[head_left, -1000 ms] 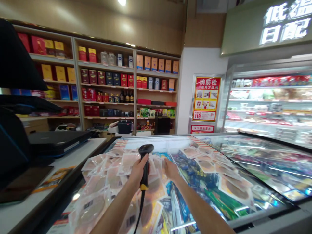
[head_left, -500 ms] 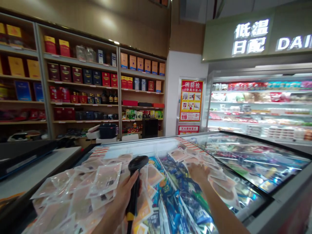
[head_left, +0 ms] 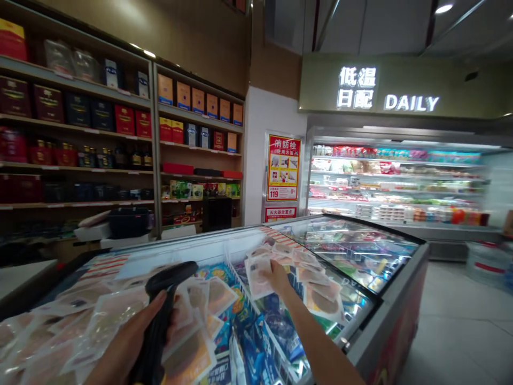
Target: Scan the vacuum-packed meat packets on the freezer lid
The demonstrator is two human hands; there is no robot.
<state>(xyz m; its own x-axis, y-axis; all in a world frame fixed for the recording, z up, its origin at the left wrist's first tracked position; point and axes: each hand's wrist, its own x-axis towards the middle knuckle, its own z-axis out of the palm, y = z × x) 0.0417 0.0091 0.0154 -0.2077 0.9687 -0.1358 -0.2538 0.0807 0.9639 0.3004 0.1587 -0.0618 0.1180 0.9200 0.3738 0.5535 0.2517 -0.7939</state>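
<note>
Since a moment ago, the right hand [head_left: 276,275] has lifted a clear packet [head_left: 256,274] above the freezer [head_left: 385,299], gripping its edge. Left hand [head_left: 132,342] holds the black scanner [head_left: 162,310], fingers wrapped round its handle, over the packets at the left.

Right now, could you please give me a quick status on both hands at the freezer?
Left hand gripping black barcode scanner. Right hand holding a clear meat packet over the chest freezer. More packets spread around; nothing blocking.

On my feed: both forearms bare, no sleeves, no gloves. Left hand [head_left: 132,342] and right hand [head_left: 276,274]: no rings or watch visible. Nothing else of body in view.
</note>
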